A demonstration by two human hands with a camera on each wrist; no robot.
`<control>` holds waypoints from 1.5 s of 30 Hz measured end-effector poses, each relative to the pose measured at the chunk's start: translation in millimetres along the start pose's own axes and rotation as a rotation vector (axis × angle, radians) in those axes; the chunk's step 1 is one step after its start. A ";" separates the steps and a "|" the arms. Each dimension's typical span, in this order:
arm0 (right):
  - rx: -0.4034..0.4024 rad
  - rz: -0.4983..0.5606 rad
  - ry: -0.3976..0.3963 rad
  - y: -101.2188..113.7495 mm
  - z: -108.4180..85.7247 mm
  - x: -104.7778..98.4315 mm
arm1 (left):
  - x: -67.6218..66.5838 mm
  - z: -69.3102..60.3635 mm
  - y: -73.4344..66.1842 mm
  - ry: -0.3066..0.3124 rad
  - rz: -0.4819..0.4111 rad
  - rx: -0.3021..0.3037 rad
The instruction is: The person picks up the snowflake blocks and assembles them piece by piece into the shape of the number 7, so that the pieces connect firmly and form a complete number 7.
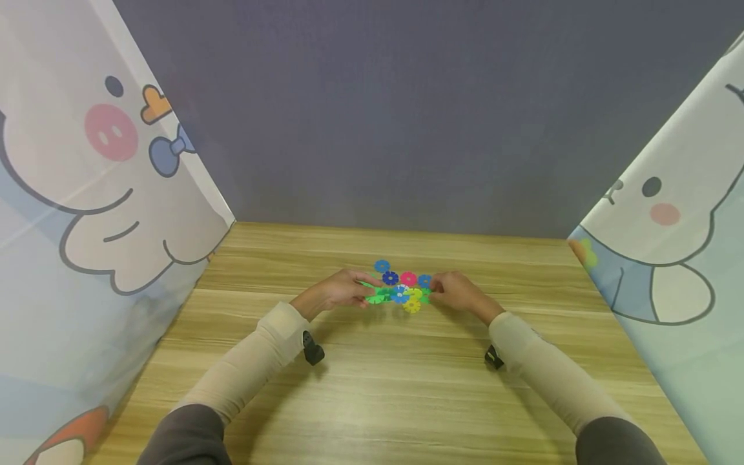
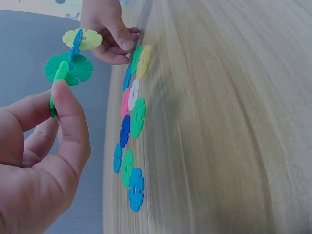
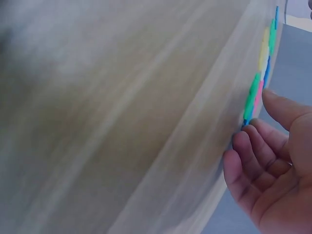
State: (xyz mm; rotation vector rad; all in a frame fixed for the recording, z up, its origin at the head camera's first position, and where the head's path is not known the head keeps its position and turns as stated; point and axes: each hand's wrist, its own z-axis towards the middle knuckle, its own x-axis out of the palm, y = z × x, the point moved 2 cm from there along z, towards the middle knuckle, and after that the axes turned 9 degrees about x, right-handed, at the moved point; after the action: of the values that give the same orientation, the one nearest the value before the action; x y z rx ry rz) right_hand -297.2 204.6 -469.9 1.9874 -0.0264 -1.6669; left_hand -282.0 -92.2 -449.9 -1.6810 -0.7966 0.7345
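My left hand [image 1: 347,289] pinches a light green slotted flower disc [image 2: 59,87] between thumb and fingers, above the table. Joined to it in a chain are a green disc [image 2: 78,70], a blue disc [image 2: 75,46] and a yellow disc [image 2: 91,40]. Loose discs lie flat below, among them a pink one [image 1: 409,278], a dark blue one [image 1: 390,278] and a white one [image 2: 133,95]. At the right end of these, my right hand [image 1: 456,290] is beside a green disc [image 3: 251,97], its thumb apart from its loosely bent fingers. Nothing shows in its grasp.
The wood-grain table [image 1: 372,387] ends at a dark grey panel [image 1: 372,129] behind the discs. Cartoon-printed sheets stand at the left [image 1: 70,258] and right [image 1: 686,258]. A black wrist mount [image 1: 312,349] hangs under the left sleeve, another [image 1: 494,357] under the right.
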 end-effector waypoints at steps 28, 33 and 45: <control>0.082 0.103 0.025 -3.8 5.3 7.6 | -1.1 0.5 3.3 0.008 -0.016 0.012; 0.037 0.137 -0.002 -5.2 1.8 4.5 | -1.7 1.2 5.4 -0.006 -0.019 0.007; 0.044 0.325 0.048 -2.2 -12.3 -7.3 | -1.0 1.2 5.2 -0.014 -0.023 0.010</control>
State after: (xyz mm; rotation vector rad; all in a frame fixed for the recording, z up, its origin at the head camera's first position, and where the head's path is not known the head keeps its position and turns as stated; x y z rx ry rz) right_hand -288.3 213.8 -463.0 1.9332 -0.3522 -1.4212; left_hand -282.9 -93.3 -455.1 -1.6571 -0.8193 0.7339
